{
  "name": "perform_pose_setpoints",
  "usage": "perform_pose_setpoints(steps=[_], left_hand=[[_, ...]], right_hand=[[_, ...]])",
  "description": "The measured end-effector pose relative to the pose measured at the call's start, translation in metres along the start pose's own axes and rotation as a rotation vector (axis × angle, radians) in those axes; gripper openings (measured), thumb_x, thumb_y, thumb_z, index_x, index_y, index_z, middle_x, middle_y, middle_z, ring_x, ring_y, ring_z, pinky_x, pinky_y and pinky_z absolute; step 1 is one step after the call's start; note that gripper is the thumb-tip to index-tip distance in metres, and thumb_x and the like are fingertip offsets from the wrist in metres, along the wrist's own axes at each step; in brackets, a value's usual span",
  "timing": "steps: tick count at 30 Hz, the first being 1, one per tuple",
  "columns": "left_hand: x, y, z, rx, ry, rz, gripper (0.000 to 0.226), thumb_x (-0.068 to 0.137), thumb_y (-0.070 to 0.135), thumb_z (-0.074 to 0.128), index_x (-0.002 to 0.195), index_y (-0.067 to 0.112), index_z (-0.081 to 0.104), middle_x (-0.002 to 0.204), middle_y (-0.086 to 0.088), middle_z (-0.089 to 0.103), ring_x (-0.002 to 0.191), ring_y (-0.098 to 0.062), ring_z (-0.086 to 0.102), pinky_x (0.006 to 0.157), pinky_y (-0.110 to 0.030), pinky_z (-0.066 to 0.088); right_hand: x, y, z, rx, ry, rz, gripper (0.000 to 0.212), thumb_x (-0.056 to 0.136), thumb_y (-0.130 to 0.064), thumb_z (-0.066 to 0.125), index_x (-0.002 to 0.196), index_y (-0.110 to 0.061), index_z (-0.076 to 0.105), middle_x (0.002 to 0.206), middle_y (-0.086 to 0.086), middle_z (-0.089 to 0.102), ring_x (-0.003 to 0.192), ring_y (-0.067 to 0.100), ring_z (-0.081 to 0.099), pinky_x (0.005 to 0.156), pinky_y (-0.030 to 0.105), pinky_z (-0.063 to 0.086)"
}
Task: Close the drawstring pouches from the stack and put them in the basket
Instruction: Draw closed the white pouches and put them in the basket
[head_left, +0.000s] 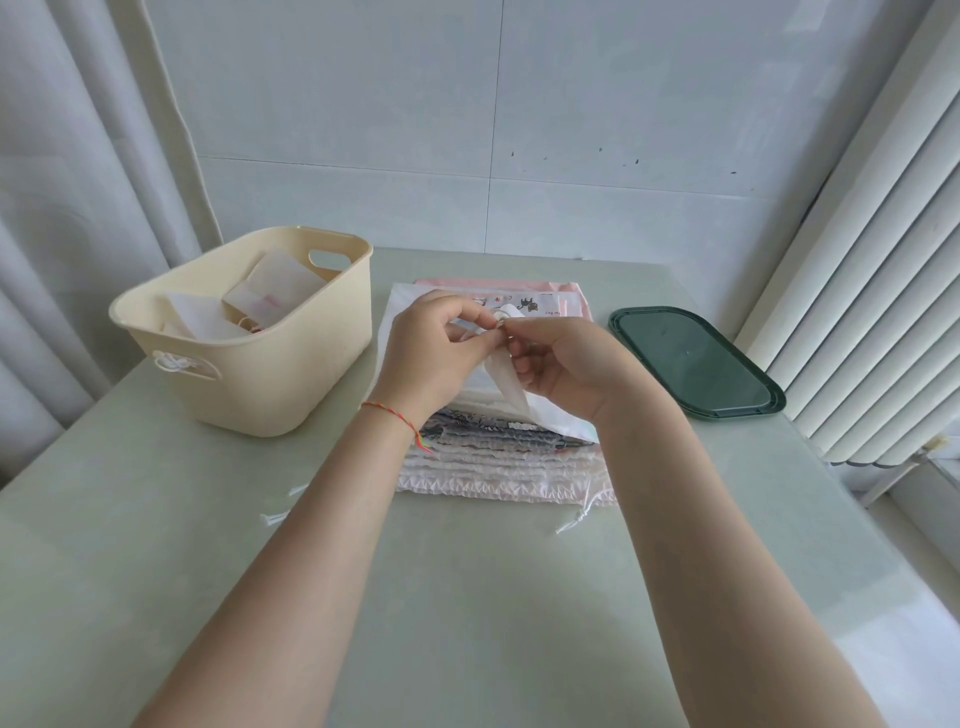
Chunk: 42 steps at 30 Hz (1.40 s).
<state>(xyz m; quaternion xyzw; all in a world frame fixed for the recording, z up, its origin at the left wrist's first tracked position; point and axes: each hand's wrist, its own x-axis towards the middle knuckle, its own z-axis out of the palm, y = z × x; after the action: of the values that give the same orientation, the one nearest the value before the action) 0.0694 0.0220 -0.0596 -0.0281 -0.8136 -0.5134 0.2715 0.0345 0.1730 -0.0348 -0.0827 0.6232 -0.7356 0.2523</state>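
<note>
Pale green glossy surface (493, 597), carrying a cream plastic basket with handle cut-outs (270, 384) at left, a flat stack of pink and white fabric drawstring pouches (498, 462) mid-way, a dark green oblong plastic lid (696, 358) at right.

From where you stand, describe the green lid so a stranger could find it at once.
Start at the pale green table and go to its right edge, beside the white radiator. The green lid lies flat there, right of the pouch stack: the only dark, hard, oblong thing.

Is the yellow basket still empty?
No, the basket already holds a few white pouches, seen over its rim.
</note>
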Motion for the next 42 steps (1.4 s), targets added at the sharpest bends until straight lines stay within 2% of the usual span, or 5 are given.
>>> perform_pose_setpoints(steps=[3, 14, 22, 30, 42], left_hand=[[0.000, -0.001, -0.002, -0.061, -0.015, -0.051, 0.008, 0.080, 0.010, 0.078, 0.077, 0.013, 0.071, 0.101, -0.005, 0.065, 0.071, -0.020, 0.070, 0.073, -0.041, 0.060], [0.001, 0.006, -0.003, -0.321, -0.136, -0.332, 0.020, 0.095, 0.015, 0.054, 0.092, 0.001, 0.066, 0.086, -0.006, 0.062, 0.083, -0.016, 0.062, 0.066, -0.033, 0.059], [0.007, -0.014, -0.009, -0.371, -0.018, -0.427, 0.018, 0.094, 0.015, 0.062, 0.077, 0.016, 0.069, 0.074, 0.006, 0.063, 0.084, -0.011, 0.059, 0.075, -0.032, 0.055], [0.009, -0.036, -0.005, -0.109, -0.088, -0.357, 0.044, 0.086, 0.028, 0.064, 0.085, -0.016, 0.060, 0.084, 0.009, 0.052, 0.080, 0.008, 0.047, 0.080, -0.029, 0.040], [0.005, -0.021, -0.010, -0.179, 0.081, -0.357, 0.024, 0.074, 0.038, 0.063, 0.058, 0.021, 0.062, 0.063, 0.005, 0.055, 0.067, -0.016, 0.049, 0.061, -0.029, 0.041]], right_hand=[[0.000, 0.001, -0.001, -0.011, -0.007, -0.046, 0.012, 0.095, -0.005, 0.057, 0.087, -0.002, 0.065, 0.066, 0.004, 0.059, 0.056, 0.013, 0.052, 0.059, 0.022, 0.044], [0.000, 0.003, -0.001, 0.020, -0.040, -0.090, 0.015, 0.096, 0.003, 0.051, 0.096, -0.002, 0.065, 0.074, 0.009, 0.066, 0.061, 0.017, 0.063, 0.061, 0.023, 0.054], [0.008, 0.003, -0.010, 0.247, 0.309, -0.032, 0.034, 0.092, -0.003, 0.055, 0.124, -0.012, 0.053, 0.057, 0.003, 0.050, 0.043, 0.013, 0.041, 0.044, 0.021, 0.038], [0.009, 0.007, -0.013, 0.313, 0.473, -0.083, 0.017, 0.093, 0.002, 0.042, 0.087, -0.014, 0.047, 0.056, 0.004, 0.043, 0.044, 0.013, 0.030, 0.049, 0.023, 0.025], [0.007, 0.010, -0.008, -0.014, 0.402, -0.168, 0.004, 0.095, -0.006, 0.055, 0.099, -0.006, 0.055, 0.077, 0.011, 0.064, 0.060, 0.018, 0.060, 0.062, 0.032, 0.053]])
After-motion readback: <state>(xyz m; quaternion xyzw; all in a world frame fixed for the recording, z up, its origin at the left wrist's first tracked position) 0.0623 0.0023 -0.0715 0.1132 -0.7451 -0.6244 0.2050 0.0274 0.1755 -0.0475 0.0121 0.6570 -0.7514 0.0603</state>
